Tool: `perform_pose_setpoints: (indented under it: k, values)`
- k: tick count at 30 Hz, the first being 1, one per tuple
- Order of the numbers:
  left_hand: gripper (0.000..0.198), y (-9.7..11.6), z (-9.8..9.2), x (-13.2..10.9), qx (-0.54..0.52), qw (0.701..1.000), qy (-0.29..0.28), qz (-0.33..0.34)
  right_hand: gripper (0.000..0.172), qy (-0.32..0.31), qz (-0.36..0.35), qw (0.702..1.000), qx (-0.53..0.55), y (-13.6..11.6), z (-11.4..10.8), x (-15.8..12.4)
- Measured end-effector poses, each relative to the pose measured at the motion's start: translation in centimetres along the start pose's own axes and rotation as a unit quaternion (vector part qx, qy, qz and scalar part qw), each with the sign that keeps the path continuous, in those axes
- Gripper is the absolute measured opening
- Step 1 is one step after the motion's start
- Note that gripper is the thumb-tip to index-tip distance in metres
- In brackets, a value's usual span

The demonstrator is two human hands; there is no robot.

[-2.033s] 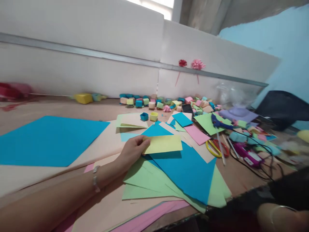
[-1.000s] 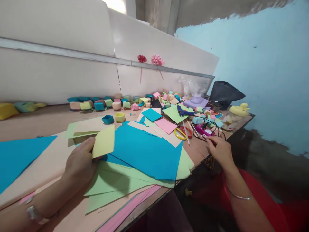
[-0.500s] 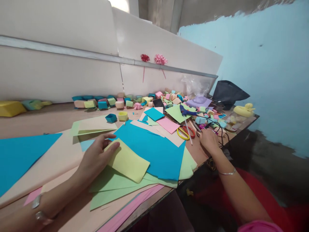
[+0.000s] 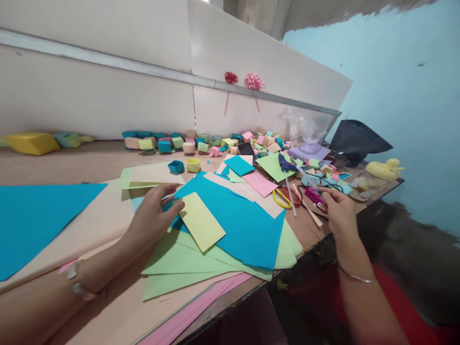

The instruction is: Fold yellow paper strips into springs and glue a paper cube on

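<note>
A pale yellow paper rectangle lies tilted across a large blue sheet and light green sheets. My left hand is beside its upper left corner, thumb at the paper's edge and fingers apart. At the right, my right hand pinches a slim greyish strip, blurred, its kind unclear. Below that strip sits a small purple object. Nearby are scissors with yellow and red handles and a blue glue gun with a whitish stick beneath it.
Small folded paper boxes line the back of the table against a white panel. Two open boxes, one blue and one yellow, stand in front. A duck-lidded jar is at the right edge, and a dark phone lies among the boxes.
My right hand has risen from the cord area and moved right, with the greyish strip now in its fingers. The yellow paper has turned and lies flatter; my left thumb has slid to its edge.
</note>
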State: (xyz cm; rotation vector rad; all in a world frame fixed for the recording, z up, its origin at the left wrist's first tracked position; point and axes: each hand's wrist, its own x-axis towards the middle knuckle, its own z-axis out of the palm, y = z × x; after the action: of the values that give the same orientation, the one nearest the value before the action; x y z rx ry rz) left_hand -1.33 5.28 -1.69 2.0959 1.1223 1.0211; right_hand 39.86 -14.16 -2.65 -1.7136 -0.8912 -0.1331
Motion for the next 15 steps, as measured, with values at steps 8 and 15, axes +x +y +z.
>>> perform_pose_setpoints:
  k: [8,15]
  values:
    - [0.037,2.0,0.7,-2.5,0.199,0.955,-0.041,0.215,0.031,-0.063,0.117,0.952,0.277,-1.8,-1.0,-0.2]
    - [0.061,1.3,1.6,-4.2,0.229,0.935,-0.199,0.186,0.024,-0.207,0.202,0.881,0.374,-3.7,-1.1,-1.8]
